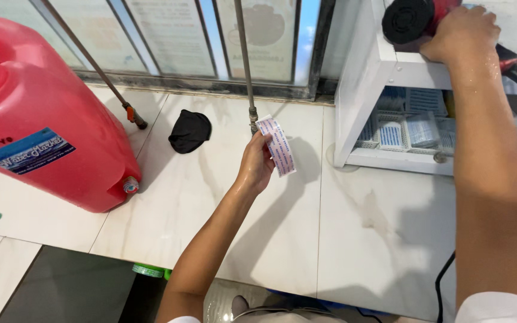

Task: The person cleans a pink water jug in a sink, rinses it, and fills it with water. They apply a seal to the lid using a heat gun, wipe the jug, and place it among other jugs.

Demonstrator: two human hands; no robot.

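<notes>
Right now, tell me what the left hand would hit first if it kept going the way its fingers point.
Probably the thin metal pole. The left hand, pinching a small printed slip, points up toward the pole's fitting just beyond; depth is unclear, so it might pass beside it to the window frame.

A red water jug (37,113) stands left on the tiled counter (282,227), near a black cloth (189,130).

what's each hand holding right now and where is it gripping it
The left hand pinches a small printed sachet strip at its upper left edge. The right hand rests on a red and black tool on the white shelf.
</notes>
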